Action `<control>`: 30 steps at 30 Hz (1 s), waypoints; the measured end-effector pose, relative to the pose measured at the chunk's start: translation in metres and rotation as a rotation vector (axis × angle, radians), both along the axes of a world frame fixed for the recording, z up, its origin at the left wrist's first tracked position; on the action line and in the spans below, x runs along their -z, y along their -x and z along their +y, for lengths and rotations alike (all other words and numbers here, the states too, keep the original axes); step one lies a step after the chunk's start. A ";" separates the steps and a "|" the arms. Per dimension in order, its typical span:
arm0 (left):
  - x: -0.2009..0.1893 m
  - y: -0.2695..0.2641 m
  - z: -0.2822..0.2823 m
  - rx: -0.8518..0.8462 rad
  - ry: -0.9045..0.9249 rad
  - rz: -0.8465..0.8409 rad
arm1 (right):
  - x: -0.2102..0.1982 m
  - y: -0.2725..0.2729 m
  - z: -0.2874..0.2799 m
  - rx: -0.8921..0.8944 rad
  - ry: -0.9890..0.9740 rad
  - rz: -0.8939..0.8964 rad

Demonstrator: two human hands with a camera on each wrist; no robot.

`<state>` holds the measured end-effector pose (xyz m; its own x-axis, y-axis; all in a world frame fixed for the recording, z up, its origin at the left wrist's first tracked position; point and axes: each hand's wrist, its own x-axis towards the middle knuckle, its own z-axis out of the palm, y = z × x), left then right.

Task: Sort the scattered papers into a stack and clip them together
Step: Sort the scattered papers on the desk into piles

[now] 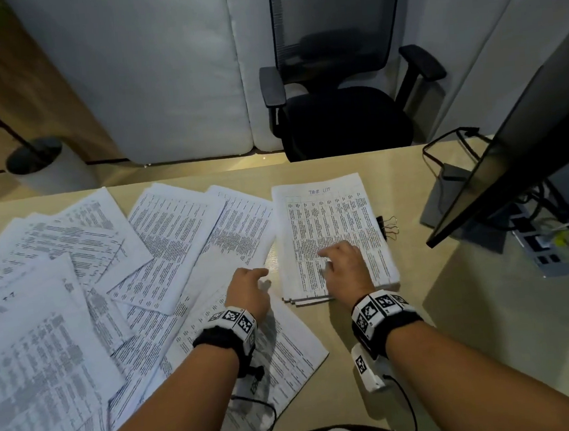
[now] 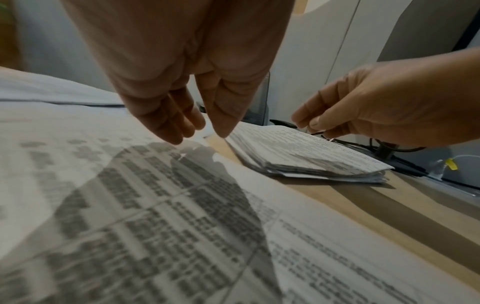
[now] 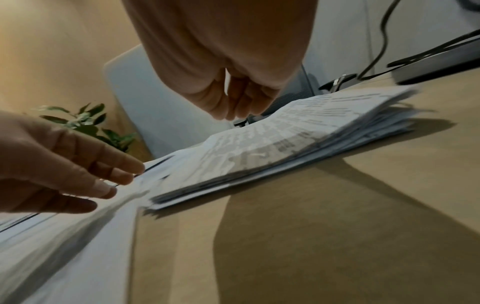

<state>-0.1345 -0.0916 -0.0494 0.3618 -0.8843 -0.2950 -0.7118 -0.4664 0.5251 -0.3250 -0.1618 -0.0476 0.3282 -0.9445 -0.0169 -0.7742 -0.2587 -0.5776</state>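
A squared stack of printed sheets (image 1: 344, 210) lies on the desk (image 1: 440, 322), its top page headed by a handwritten title. My right hand (image 1: 331, 259) hovers over the stack's near half, fingers loosely curled and holding nothing; the right wrist view shows those fingertips (image 3: 233, 111) above the stack (image 3: 311, 127). Loose printed sheets (image 1: 76, 285) overlap each other across the left of the desk. My left hand (image 1: 259, 276) hangs over their right edge, fingers relaxed and empty, its fingertips (image 2: 176, 137) just above a sheet (image 2: 130, 205). Two black binder clips (image 1: 388, 227) lie against the stack's right edge.
A monitor (image 1: 518, 153) on its stand occupies the desk's right side, with cables and a power strip (image 1: 540, 248) below it. A black office chair (image 1: 339, 107) and a potted plant (image 1: 41, 164) stand beyond the far edge. Bare desk shows between stack and monitor.
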 end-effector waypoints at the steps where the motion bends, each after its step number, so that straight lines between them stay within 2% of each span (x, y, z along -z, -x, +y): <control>1: -0.002 -0.008 0.006 -0.022 -0.020 -0.018 | -0.001 -0.008 0.004 -0.042 -0.030 0.000; 6: -0.008 -0.050 0.044 -0.116 -0.140 -0.070 | -0.008 -0.050 0.032 -0.204 -0.102 -0.016; 9: -0.004 -0.077 0.068 -0.148 -0.194 -0.144 | -0.007 -0.078 0.047 -0.260 -0.162 0.050; 14: -0.003 -0.114 0.108 -0.236 -0.365 -0.242 | -0.003 -0.114 0.066 -0.218 -0.246 0.282; 18: 0.005 -0.134 0.131 -0.247 -0.446 -0.179 | -0.004 -0.130 0.078 -0.148 -0.310 0.448; 20: 0.010 -0.138 0.138 -0.204 -0.436 -0.184 | -0.003 -0.137 0.079 -0.092 -0.345 0.410; 24: 0.012 -0.143 0.144 -0.143 -0.403 -0.234 | -0.004 -0.146 0.074 0.043 -0.488 0.134; 28: 0.011 -0.149 0.144 -0.113 -0.404 -0.251 | -0.015 -0.145 0.070 -0.017 -0.354 0.128; 30: 0.007 -0.152 0.141 -0.092 -0.417 -0.263 | -0.022 -0.143 0.064 0.023 -0.240 0.103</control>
